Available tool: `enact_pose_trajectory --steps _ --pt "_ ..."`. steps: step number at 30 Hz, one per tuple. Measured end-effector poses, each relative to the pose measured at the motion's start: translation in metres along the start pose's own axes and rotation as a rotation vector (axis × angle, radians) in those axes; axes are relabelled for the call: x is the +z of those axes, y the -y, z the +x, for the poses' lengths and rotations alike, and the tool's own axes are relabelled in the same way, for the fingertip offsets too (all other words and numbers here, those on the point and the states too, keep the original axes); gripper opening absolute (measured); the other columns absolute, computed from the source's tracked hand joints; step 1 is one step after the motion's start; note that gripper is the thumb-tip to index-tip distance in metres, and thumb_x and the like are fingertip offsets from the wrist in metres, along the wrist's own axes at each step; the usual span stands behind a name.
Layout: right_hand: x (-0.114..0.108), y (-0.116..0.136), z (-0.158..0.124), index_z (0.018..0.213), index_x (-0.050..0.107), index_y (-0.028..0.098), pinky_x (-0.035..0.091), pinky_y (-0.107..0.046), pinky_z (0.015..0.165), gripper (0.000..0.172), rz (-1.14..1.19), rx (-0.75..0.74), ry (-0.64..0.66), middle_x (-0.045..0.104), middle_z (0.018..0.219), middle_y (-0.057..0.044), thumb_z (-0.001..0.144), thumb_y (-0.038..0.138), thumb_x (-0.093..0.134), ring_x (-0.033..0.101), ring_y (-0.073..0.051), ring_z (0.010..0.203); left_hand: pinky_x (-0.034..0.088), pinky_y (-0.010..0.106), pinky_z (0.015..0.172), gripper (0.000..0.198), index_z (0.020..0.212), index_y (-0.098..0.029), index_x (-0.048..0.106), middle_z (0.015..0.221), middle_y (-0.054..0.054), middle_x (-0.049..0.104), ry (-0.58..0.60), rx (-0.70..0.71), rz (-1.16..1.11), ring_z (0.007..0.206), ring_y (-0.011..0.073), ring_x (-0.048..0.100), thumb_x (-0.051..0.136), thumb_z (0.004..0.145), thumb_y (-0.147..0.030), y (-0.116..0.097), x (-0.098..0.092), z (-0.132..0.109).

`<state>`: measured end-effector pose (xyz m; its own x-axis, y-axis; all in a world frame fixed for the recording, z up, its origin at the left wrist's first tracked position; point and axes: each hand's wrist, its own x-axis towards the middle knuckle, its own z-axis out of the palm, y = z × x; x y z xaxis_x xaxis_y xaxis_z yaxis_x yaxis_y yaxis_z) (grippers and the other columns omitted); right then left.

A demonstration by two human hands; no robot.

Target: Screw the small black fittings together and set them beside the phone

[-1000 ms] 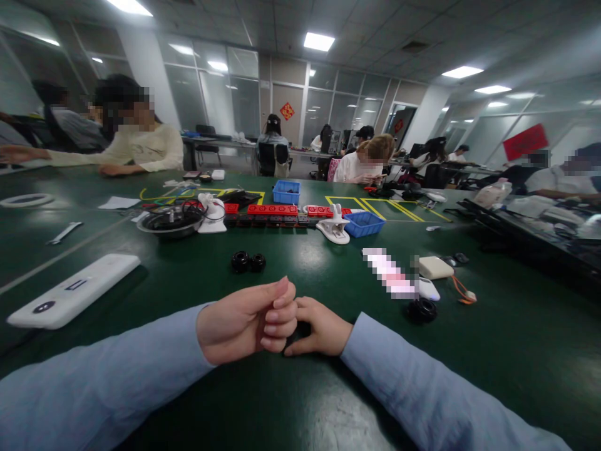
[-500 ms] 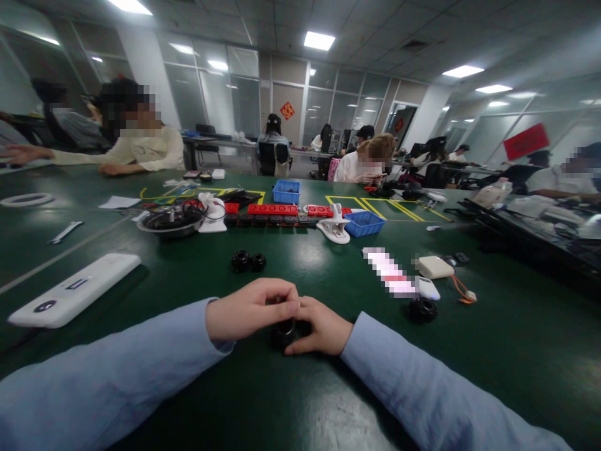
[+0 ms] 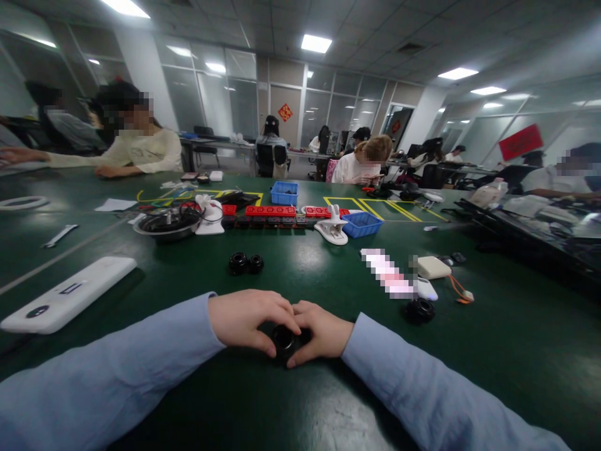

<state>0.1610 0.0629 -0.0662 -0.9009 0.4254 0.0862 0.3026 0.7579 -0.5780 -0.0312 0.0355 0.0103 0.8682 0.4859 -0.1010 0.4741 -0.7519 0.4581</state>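
A black ring-shaped part (image 3: 284,340) with a round opening on top stands on the green table between my hands. My left hand (image 3: 246,316) curves around its left and far side, thumb and fingers against it. From the right, my right hand (image 3: 325,330) grips the same part, its thumb at the near edge. The fingertips of both hands meet behind the part and hide some of it. Beyond my left hand sit two similar black parts, a larger one (image 3: 238,263) and a smaller one (image 3: 255,264). Another black part (image 3: 420,309) lies to the right.
A white oblong device (image 3: 94,291) lies at left, with a wrench (image 3: 60,235) behind it. Farther back are a metal bowl (image 3: 162,233), red blocks (image 3: 270,212), a white clip (image 3: 332,230) and a blue bin (image 3: 361,224). A phone (image 3: 387,274) lies right. Other people sit beyond.
My left hand has come down from above the part to its left side, its thumb and fingers now spread around it. My right hand stays nearly in place. The view has shifted slightly.
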Motion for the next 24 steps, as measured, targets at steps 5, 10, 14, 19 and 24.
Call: enact_pose_trajectory --steps 5,10,14,19,24 --pt "0.000 0.001 0.000 0.096 0.067 0.017 0.038 -0.032 0.083 0.048 0.002 -0.011 -0.006 0.061 0.098 -0.004 0.058 0.044 0.078 0.051 -0.020 0.093 0.045 0.029 0.083 0.044 0.109 -0.020 0.062 0.109 0.007 0.061 -0.022 -0.020 0.049 0.098 0.0220 0.057 0.075 0.068 -0.027 0.000 0.004 0.000" --pt "0.001 0.000 0.000 0.096 0.066 0.016 0.039 -0.031 0.079 0.050 -0.021 -0.017 -0.020 0.061 0.095 -0.004 0.057 0.044 0.078 0.052 -0.019 0.088 0.044 0.027 0.078 0.041 0.106 -0.019 0.063 0.101 0.004 0.063 -0.062 -0.084 0.077 0.093 0.0203 0.058 0.076 0.068 -0.029 -0.006 0.005 -0.001" --pt "0.001 0.000 -0.001 0.090 0.066 0.018 0.039 -0.031 0.076 0.045 -0.038 -0.005 -0.031 0.059 0.090 -0.003 0.056 0.045 0.078 0.051 -0.018 0.084 0.043 0.026 0.073 0.038 0.102 -0.020 0.063 0.096 0.002 0.063 -0.076 -0.144 0.106 0.088 0.0190 0.059 0.076 0.067 -0.031 -0.012 0.007 -0.003" --pt "0.001 0.003 -0.001 0.087 0.066 0.019 0.040 -0.031 0.077 0.043 -0.033 -0.001 -0.034 0.058 0.088 -0.002 0.056 0.045 0.078 0.051 -0.018 0.084 0.041 0.028 0.070 0.034 0.095 -0.020 0.063 0.090 0.000 0.062 -0.095 -0.222 0.171 0.084 0.0198 0.059 0.076 0.066 -0.034 -0.022 0.009 -0.003" --pt "0.001 0.003 -0.001 0.096 0.066 0.019 0.040 -0.031 0.077 0.047 -0.026 0.016 -0.047 0.059 0.088 -0.003 0.057 0.044 0.078 0.051 -0.018 0.084 0.041 0.031 0.072 0.033 0.090 -0.017 0.062 0.088 0.002 0.062 -0.126 -0.324 0.231 0.085 0.0219 0.058 0.075 0.067 -0.037 -0.031 0.011 -0.002"
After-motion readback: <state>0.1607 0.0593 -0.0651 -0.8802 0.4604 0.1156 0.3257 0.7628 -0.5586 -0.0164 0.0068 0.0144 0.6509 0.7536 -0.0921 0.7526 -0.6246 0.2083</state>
